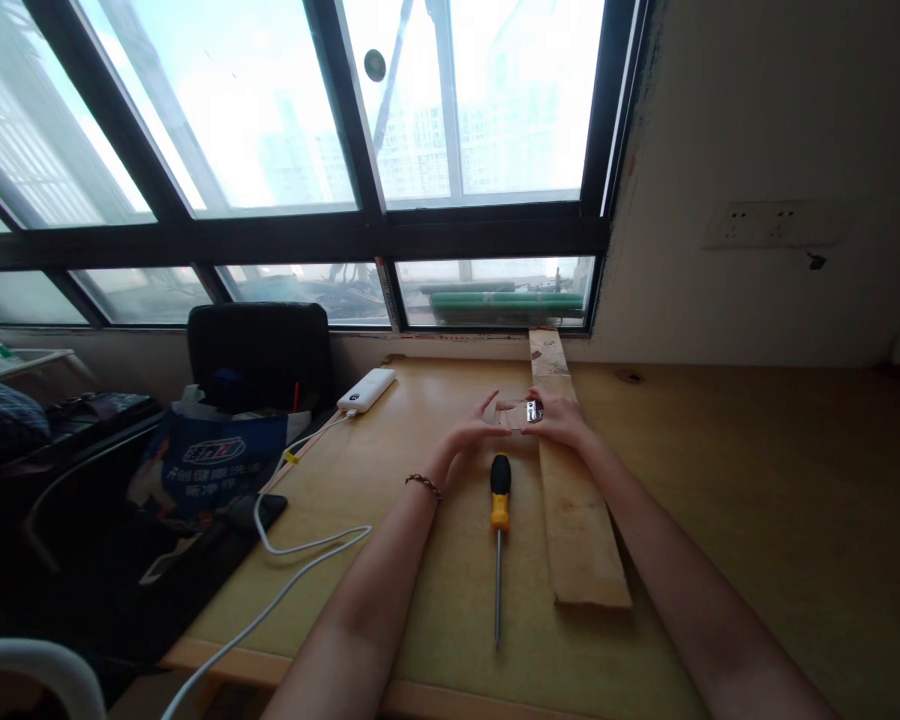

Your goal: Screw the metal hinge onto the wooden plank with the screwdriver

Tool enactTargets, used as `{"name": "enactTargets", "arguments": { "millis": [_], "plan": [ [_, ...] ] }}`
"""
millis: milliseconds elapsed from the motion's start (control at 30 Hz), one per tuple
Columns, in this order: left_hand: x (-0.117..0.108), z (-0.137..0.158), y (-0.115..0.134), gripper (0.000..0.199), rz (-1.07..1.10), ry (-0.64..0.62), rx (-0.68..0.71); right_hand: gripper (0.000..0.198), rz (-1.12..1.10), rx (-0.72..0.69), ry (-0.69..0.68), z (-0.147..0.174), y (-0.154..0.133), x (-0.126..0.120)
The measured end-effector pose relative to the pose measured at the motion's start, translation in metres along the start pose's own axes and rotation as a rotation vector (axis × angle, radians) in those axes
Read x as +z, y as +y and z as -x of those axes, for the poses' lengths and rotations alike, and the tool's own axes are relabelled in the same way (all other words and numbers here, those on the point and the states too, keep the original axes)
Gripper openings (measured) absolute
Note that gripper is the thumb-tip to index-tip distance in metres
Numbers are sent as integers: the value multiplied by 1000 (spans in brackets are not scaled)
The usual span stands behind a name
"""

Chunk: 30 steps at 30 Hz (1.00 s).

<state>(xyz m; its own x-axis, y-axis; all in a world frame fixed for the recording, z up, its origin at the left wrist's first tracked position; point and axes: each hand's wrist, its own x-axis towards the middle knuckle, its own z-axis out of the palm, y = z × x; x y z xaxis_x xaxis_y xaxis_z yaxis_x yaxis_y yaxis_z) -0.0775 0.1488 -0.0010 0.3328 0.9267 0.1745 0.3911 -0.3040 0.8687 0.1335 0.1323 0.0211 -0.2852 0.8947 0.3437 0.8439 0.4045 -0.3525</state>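
Screwdriver (pixel 499 508), plank (pixel 581 540) near right hand (pixel 560 420) pinching metal piece (pixel 533 411); left hand (pixel 471 430) spread, hold unclear

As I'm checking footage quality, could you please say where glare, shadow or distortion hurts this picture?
Head view: the black-framed glass window glares nearly white, and its bars lean, perhaps lens distortion; the blue printed bag sits in shadow; the small transparent object with shiny metal, at the bare right hand, looks indistinct.

A small, see-through piece (pixel 510 416) is stretched sideways, a little below and right of the frame's centre. At its right end sits a shiny silver metal piece (pixel 534 411) with dark marks.
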Motion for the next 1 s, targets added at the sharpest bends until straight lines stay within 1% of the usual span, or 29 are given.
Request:
{"name": "enactTargets", "arguments": {
  "millis": [67,100,167,200,233,267,333,367,400,467,500,533,600,633,667,733,800,833,900,1000],
  "plan": [
    [-9,3,24,88,-111,94,27,72,-9,8,-1,0,0,0],
    [-12,6,36,81,-170,145,26,72,-12,12,-1,0,0,-1],
    [-11,17,58,67,-298,193,-48,71,-15,16,-1,1,-1,-1],
    [-8,26,68,63,-389,183,-105,71,-12,19,2,1,-1,-1],
    [-3,37,75,60,-491,140,-141,71,-8,19,5,1,-1,0],
    [4,49,79,56,-585,72,-193,71,-3,20,9,1,0,0],
    [18,72,82,50,-735,-140,-326,70,5,20,16,2,1,2],
    [24,82,80,48,-773,-220,-349,70,8,21,18,1,1,3],
    [30,89,78,43,-792,-239,-357,70,9,21,20,1,2,3],
    [33,98,72,33,-766,-185,-382,71,5,22,26,1,3,4],
    [32,99,70,29,-689,-153,-409,72,-1,21,29,1,3,5],
    [28,98,69,28,-559,-132,-442,72,-8,20,33,1,3,5],
    [14,91,75,30,-154,-102,-479,72,-15,17,42,1,3,5],
    [5,86,81,34,87,-52,-450,72,-14,17,44,1,3,5],
    [-4,79,88,37,300,33,-382,72,-11,18,46,1,2,5],
    [-22,61,106,40,641,257,-195,71,-5,25,45,1,2,6],
    [-34,41,125,40,933,380,-11,70,-9,32,40,1,2,5],
    [-38,31,133,39,1032,421,36,69,-14,31,39,2,2,5],
    [-40,12,146,37,1133,520,98,68,-29,23,40,2,1,4],
    [-33,-9,152,36,1123,737,119,68,-49,14,43,3,1,3]
  ]
}}
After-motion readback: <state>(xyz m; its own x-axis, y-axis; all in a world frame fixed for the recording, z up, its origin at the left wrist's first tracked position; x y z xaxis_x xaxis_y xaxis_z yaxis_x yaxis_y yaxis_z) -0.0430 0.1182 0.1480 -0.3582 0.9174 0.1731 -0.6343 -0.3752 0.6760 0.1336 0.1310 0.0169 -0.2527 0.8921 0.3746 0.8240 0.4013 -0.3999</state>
